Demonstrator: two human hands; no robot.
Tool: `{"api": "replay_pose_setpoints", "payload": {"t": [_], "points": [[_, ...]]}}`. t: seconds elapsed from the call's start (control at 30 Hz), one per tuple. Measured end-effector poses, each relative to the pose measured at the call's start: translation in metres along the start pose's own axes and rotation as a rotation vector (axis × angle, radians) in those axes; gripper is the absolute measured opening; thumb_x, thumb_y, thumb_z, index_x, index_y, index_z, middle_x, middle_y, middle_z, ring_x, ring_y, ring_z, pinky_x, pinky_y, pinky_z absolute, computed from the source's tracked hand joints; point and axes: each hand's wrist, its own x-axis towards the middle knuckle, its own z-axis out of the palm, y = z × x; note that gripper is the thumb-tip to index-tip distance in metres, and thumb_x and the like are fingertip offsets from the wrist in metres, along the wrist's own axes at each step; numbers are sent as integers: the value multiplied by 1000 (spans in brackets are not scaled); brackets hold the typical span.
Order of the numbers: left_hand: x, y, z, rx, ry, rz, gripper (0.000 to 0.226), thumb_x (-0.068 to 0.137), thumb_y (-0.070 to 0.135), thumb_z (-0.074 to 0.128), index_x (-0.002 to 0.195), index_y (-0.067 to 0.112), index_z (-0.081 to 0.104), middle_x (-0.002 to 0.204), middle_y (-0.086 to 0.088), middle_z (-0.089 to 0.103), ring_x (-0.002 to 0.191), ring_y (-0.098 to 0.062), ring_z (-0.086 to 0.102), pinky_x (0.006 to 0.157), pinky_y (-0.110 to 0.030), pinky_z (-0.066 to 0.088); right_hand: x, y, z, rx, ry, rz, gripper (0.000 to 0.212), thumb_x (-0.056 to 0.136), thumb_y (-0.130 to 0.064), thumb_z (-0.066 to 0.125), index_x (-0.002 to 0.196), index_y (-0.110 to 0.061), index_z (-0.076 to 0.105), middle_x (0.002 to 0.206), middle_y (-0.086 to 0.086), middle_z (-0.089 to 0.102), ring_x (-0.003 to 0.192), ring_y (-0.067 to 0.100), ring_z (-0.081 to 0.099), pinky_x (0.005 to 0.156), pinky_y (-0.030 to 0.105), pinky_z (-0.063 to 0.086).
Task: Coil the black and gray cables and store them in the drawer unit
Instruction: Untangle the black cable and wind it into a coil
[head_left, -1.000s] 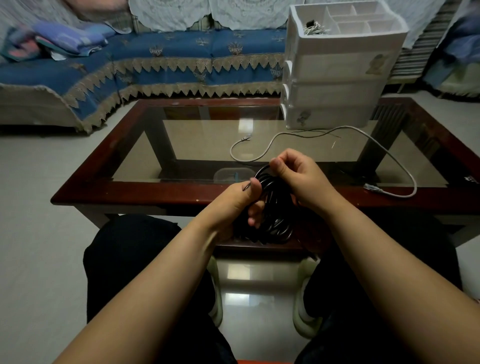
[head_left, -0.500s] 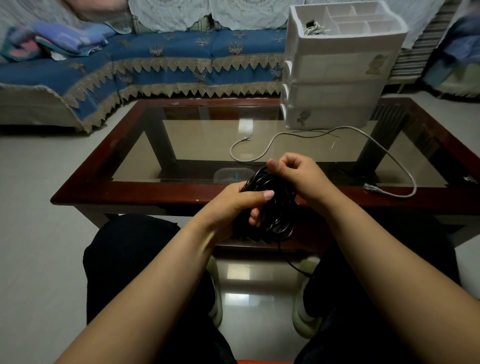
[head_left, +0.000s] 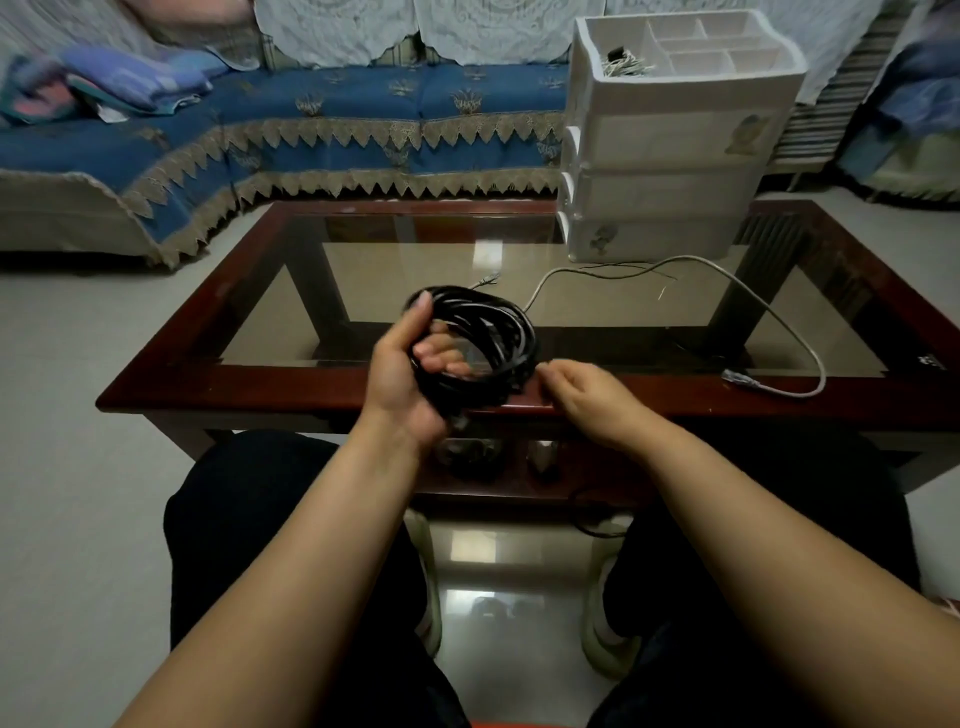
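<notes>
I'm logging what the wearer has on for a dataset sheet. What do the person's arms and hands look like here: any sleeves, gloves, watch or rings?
Both forearms are bare up to the bottom edge of the picture, with no sleeve in view. The left hand and the right hand wear no gloves. No watch, wristband or ring shows, though the picture is slightly blurred. Below the arms, dark trousers cover the legs.

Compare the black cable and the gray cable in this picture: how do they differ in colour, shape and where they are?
The black cable is wound into a round coil; the gray cable lies uncoiled in a long loose curve. The black cable is gripped in the left hand, raised over the near edge of the table; the gray cable rests on the glass top, untouched, before the drawer unit. Neither is stored in it yet.
</notes>
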Motion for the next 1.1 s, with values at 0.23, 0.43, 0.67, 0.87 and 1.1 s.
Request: {"api": "replay_pose_setpoints", "payload": {"t": [0.23,0.43,0.67,0.87,1.1], "points": [[11,21,-6,-211,321,143,36,91,27,61,60,15,49,42,9,45,32,-1,44,35,-14,40,-16,-28,11,-514,-35,-62,35,100,-45,32,111,-26,59,100,1,66,92,24,61,72,36,48],[24,17,-17,10,494,301,24,88,34,66,78,16,55,51,9,44,40,-3,43,41,-17,41,-30,-43,11,-596,-66,-131,30,100,-35,38,120,-20,54,110,8,65,98,31,60,75,39,49],[15,4,-12,498,530,524,36,88,47,63,76,15,53,49,7,48,44,-8,46,53,-24,44,-34,-63,-3,-605,-84,-260,27,100,-38,39,114,-18,51,105,5,63,94,27,59,68,35,42],[6,-10,-2,958,370,563,38,86,48,61,76,12,55,50,5,56,45,-5,56,50,-22,47,-32,-77,-6,-675,-18,-457,25,96,-44,46,103,-23,56,98,-2,64,91,21,61,62,30,36],[4,-13,3,1317,208,70,35,86,45,64,76,11,64,65,-4,66,64,-20,64,63,-30,49,-30,-81,-18,-558,25,-436,36,82,-59,58,96,-26,61,82,-4,63,78,18,59,62,27,36]]}}
